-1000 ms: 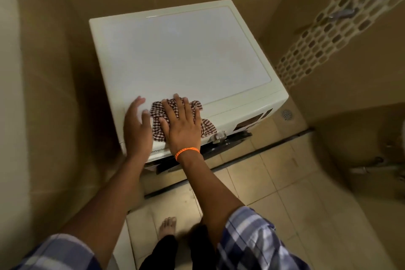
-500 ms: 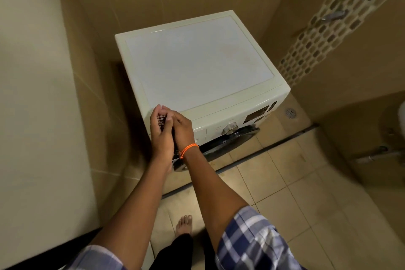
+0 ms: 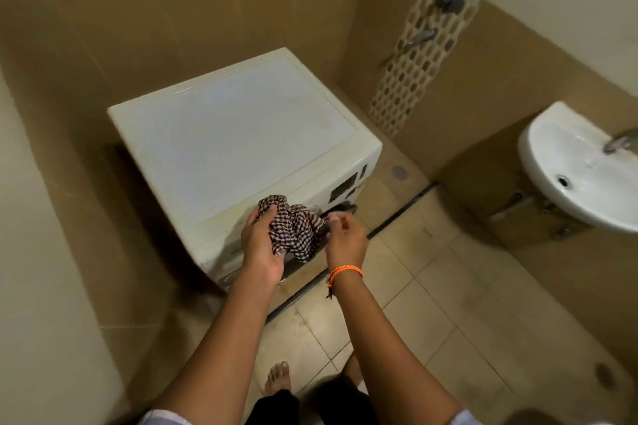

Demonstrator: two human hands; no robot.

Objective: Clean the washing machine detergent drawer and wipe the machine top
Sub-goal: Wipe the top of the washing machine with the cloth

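Checked brown-and-white cloth (image 3: 293, 229) is hanging bunched between the two hands, held in the air in front of the washing machine's near edge. The left hand (image 3: 261, 245) is curling its fingers (image 3: 266, 214) around the left side of the cloth, gripping it, with the thumb pressing into the folds. The right hand (image 3: 345, 238) is pinching the cloth's right edge between thumb and fingertips, the other fingers loosely folded. An orange cord bracelet (image 3: 345, 273) is circling the right wrist.

Just beyond the fingers, the white washing machine (image 3: 241, 141) is standing with its flat top bare. To the right of the right hand's fingers, the machine's front panel is showing a dark display (image 3: 341, 190). The detergent drawer is sitting behind the hands and cloth; whether it is pulled out cannot be told.

Far right of the fingers, a white washbasin (image 3: 566, 162) is hanging on the wall; nothing is lying in its bowl, only the drain hole. Below the wrists, a bare foot (image 3: 278, 377) is standing on beige floor tiles (image 3: 448, 286).
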